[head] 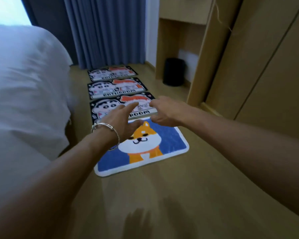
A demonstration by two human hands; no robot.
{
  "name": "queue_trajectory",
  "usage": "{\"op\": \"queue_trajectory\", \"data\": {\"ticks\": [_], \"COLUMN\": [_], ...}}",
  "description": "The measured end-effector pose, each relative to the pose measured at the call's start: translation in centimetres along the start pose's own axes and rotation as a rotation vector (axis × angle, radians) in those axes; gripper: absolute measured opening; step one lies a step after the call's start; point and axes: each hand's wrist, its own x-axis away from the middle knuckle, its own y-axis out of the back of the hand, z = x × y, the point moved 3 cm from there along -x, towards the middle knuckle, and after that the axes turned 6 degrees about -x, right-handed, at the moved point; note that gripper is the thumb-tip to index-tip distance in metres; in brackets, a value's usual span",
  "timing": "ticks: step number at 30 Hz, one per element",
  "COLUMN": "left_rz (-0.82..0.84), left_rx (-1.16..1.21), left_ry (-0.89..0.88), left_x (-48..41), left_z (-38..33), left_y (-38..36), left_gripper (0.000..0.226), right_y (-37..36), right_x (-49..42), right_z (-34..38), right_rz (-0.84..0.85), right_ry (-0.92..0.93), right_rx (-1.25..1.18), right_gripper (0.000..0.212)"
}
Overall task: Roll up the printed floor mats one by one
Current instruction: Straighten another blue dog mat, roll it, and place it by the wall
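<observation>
Wooden floor (179, 195) holds four printed mats (171, 144) between bed (24, 100) and wardrobe (266, 75) (black bin (173, 71) beyond); left hand (118, 120) and right hand (164, 112) hover above, fingers apart, empty.

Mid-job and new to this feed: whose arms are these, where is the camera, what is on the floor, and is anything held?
No machine here: a person works with two bare hands. The one picture comes from a wide-angle camera worn on their head, looking forward and down. The left hand and the right hand reach forward over the mats, fingers loose, holding nothing. On the light wooden floor, beside a white bed, four printed mats lie flat in a row: nearest, a blue rectangular mat with an orange-and-white dog, then three black-edged ones, the near cartoon mat, the middle cartoon mat and the far cartoon mat. None is rolled yet. Whether a hand touches a mat I cannot tell.
</observation>
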Motion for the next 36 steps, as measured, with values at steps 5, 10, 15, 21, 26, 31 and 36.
{"op": "queue_trajectory", "data": {"ticks": [5,10,15,21,26,31,36], "left_rz": [-0.163,-0.159,0.035,0.332,0.492,0.515,0.558], "left_rx": [0.068,0.119,0.154,0.059,0.013,0.046,0.046], "left_ry": [0.038,0.129,0.188,0.328,0.514,0.623,0.79], "left_x": [0.2,-1.4,-5.0,-4.6,-5.6,-6.9,-6.4], "left_z": [5.1,8.0,5.9,7.9,12.0,13.3,15.2], "left_y": [4.5,1.8,-10.1,-24.5,-30.8,-33.7,-34.6], "left_gripper": [0.063,0.061,0.066,0.068,0.067,0.059,0.05], "right_y": [2.8,0.6,-9.1,-23.7,-32.4,-37.0,-40.9], "right_x": [-3.0,-6.2,-8.3,-11.6,-16.8,-20.9,-23.3], "right_z": [6.6,9.0,2.1,-4.1,-4.0,-3.9,-2.0], "right_rz": [0.024,0.058,0.199,0.415,0.553,0.614,0.657], "right_ry": [0.079,0.187,0.168,0.172,0.255,0.261,0.301], "right_rx": [0.108,0.092,0.034,-0.122,-0.127,-0.16,-0.07], "right_gripper": [0.048,0.052,0.054,0.055,0.049,0.041,0.055]}}
